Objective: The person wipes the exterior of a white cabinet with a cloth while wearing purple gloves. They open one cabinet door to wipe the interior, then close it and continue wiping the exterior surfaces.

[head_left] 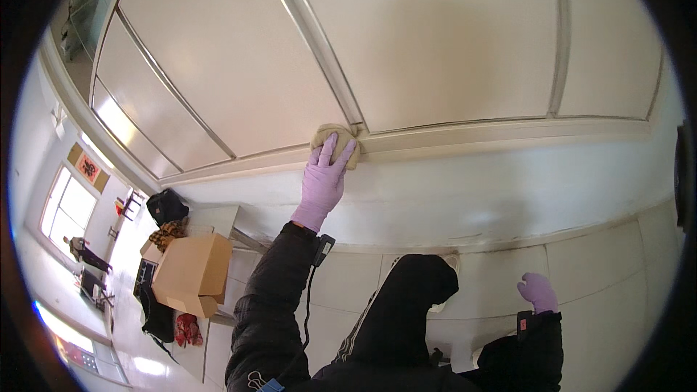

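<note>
My left hand (321, 179), in a purple glove, presses a folded beige cloth (348, 159) against the bottom rail (463, 139) of a framed panel partition. The cloth sits where an upright frame bar (321, 49) meets that rail. Its far side lies against the lower edge of a pale, smooth panel (228, 60). My right hand (538, 293), also in a purple glove, hangs low over the floor at the right. Its fingers are curled in, and nothing shows in them.
Below the rail runs a white wall (435, 190) down to the tiled floor (593, 267). At the left, a table (220, 220) bears a cardboard box (188, 269), a black bag (166, 206) and red cloth (188, 330). A person (87, 253) stands far off near a window (68, 201).
</note>
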{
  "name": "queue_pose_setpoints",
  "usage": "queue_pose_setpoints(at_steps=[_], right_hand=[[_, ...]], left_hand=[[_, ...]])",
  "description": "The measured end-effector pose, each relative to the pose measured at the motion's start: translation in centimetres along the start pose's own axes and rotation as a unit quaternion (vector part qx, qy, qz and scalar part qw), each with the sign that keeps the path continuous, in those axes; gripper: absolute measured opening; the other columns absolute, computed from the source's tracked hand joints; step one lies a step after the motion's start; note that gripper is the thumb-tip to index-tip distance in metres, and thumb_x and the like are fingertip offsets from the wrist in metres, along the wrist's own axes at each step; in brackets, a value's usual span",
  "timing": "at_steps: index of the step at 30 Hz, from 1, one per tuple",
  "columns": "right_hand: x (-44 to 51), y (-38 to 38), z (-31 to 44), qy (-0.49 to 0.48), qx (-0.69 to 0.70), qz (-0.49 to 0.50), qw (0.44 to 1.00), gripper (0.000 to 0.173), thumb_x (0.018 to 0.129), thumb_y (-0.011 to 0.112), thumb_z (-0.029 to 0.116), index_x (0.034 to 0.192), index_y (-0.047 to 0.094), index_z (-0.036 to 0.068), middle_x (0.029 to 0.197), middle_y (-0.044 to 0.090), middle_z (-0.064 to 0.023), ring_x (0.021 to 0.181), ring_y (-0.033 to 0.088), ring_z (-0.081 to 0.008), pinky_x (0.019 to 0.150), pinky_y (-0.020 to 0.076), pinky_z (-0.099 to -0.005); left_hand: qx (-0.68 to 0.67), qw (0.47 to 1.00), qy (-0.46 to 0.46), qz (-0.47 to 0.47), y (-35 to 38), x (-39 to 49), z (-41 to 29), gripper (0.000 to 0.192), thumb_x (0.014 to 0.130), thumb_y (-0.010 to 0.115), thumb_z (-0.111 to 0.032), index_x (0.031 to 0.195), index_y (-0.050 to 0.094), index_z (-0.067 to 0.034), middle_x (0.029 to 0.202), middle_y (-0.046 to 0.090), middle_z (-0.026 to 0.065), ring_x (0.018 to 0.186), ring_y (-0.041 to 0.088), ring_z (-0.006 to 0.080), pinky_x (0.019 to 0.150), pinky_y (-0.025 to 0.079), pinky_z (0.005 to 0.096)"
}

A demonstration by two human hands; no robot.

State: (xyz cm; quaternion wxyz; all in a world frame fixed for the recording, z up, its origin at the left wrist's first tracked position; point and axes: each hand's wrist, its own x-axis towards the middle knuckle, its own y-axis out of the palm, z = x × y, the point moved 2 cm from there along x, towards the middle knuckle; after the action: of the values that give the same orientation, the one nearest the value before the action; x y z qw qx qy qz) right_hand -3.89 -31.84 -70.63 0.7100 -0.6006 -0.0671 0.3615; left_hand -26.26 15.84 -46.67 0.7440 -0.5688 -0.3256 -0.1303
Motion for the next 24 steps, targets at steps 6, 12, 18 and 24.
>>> queue_pose_setpoints(at_steps=[6,12,18,24], right_hand=[[0.8,0.7,0.4,-0.006,-0.004,0.011,1.0,0.041,0.085,0.06,0.036,0.111,0.066,0.004,0.111,0.067,-0.0203,0.106,0.063,-0.036,0.093,0.0495,-0.0452],[2.1,1.1,0.6,-0.004,-0.022,0.021,1.0,0.04,0.085,0.059,0.037,0.108,0.067,0.004,0.107,0.068,-0.0194,0.103,0.063,-0.0359,0.091,0.05,-0.046],[2.9,0.9,1.5,-0.024,-0.025,0.008,0.999,0.038,0.084,0.06,0.036,0.104,0.067,0.004,0.101,0.068,-0.0201,0.098,0.064,-0.0373,0.087,0.0505,-0.0476],[3.1,1.2,2.2,-0.044,-0.006,-0.019,0.999,0.035,0.083,0.062,0.034,0.1,0.068,0.003,0.099,0.068,-0.0209,0.096,0.064,-0.0386,0.085,0.0508,-0.0485]], left_hand=[[0.052,0.996,-0.073,-0.028,0.3,-2.3,5.4,0.071,0.078,0.061,-0.002,0.143,0.047,-0.025,0.149,0.037,0.0174,0.121,0.048,0.0416,0.103,0.042,0.0473],[0.037,0.955,-0.246,-0.16,0.9,-6.6,14.3,0.063,0.087,0.056,-0.004,0.147,0.041,-0.016,0.149,0.036,0.0221,0.128,0.043,0.0424,0.108,0.038,0.0459],[-0.257,0.751,-0.571,-0.208,-2.0,-6.1,22.7,0.047,0.095,0.049,-0.015,0.141,0.044,-0.004,0.136,0.051,0.0256,0.117,0.057,0.0375,0.096,0.047,0.0428],[-0.119,0.836,-0.494,-0.205,0.2,-6.8,18.8,0.041,0.095,0.054,-0.022,0.131,0.053,-0.002,0.115,0.066,0.0183,0.1,0.066,0.031,0.086,0.052,0.0402]])
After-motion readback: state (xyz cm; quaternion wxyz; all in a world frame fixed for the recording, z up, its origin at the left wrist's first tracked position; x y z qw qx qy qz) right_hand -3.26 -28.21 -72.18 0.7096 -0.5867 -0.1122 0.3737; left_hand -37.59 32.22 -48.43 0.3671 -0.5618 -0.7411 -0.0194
